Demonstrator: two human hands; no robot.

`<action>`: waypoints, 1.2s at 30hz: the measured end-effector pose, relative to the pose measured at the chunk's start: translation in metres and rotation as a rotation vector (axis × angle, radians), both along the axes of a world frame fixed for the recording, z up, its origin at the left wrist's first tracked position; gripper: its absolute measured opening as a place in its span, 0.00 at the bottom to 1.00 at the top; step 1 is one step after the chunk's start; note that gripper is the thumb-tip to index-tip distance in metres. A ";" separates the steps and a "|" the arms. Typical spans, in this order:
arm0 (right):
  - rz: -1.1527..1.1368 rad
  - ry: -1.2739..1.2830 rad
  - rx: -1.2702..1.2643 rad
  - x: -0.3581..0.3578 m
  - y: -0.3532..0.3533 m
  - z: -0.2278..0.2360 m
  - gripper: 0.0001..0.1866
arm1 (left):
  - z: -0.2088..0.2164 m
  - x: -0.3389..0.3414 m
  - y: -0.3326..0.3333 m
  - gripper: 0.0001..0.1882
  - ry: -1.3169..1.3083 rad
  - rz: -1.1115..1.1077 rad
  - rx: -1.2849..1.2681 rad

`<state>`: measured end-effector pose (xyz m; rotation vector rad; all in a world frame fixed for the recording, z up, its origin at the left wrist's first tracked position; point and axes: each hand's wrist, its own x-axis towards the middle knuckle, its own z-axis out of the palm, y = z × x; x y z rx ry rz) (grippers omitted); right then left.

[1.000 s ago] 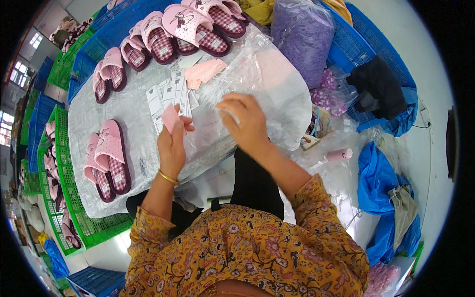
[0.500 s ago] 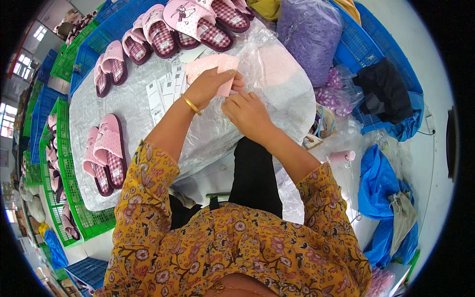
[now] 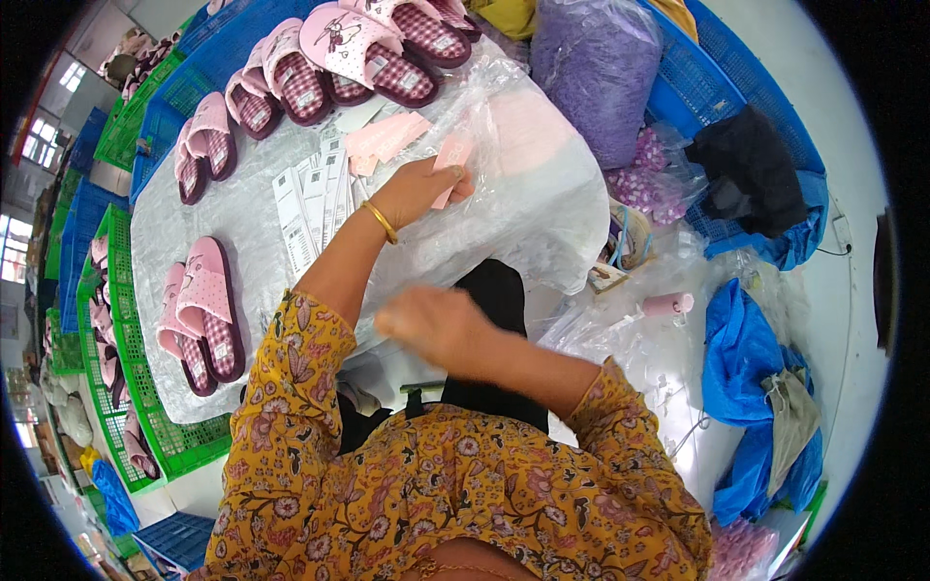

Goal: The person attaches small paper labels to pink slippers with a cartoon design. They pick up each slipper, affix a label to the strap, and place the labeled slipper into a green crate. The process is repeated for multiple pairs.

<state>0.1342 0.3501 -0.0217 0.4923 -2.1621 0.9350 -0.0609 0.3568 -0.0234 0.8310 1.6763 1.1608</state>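
Observation:
A small pink card (image 3: 453,161) is pinched between the thumb and fingers of my left hand (image 3: 428,186), just above the plastic-covered table (image 3: 494,203). Further back lie more pink cards (image 3: 387,136), loosely fanned out. White printed labels (image 3: 300,208) spread to the left of my left wrist. My right hand (image 3: 436,327) is over my lap, in front of the table edge. Motion smears its fingers, so what it may hold cannot be made out. At the table's left lies a pair of pink slippers (image 3: 205,300) with checked insoles.
Several more pink slippers (image 3: 295,73) line the table's far edge. Blue crates (image 3: 717,87) and a bag of purple material (image 3: 593,77) stand at the far right. Green crates (image 3: 160,407) flank the left side. A pink roll (image 3: 668,304) and blue plastic (image 3: 741,358) are to the right.
My right hand has left the left hand and swung down and leftward over my lap. One pink card is now in my left hand; the other pink cards lie on the table.

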 end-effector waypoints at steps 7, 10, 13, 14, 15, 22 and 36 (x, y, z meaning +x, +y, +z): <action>0.033 -0.496 -0.710 0.031 0.004 0.050 0.08 | 0.009 0.006 -0.010 0.21 0.005 0.030 0.110; -0.053 -0.455 -0.809 0.038 0.023 0.040 0.07 | 0.031 0.019 -0.034 0.21 -0.091 0.061 0.243; -0.091 -0.269 -0.785 0.033 0.034 0.021 0.06 | 0.045 0.034 -0.056 0.21 -0.265 0.117 0.317; -0.120 -0.339 -0.858 0.032 0.032 0.022 0.06 | 0.048 0.039 -0.062 0.21 -0.327 0.140 0.334; -0.148 -0.409 -0.930 0.031 0.030 0.026 0.06 | 0.050 0.044 -0.069 0.22 -0.365 0.140 0.349; -0.024 -0.479 -1.405 0.015 0.011 0.026 0.16 | 0.038 0.077 -0.085 0.23 -0.525 0.226 0.632; -0.067 -0.498 -1.361 0.013 0.003 0.019 0.10 | 0.034 0.095 -0.088 0.26 -0.562 0.305 0.668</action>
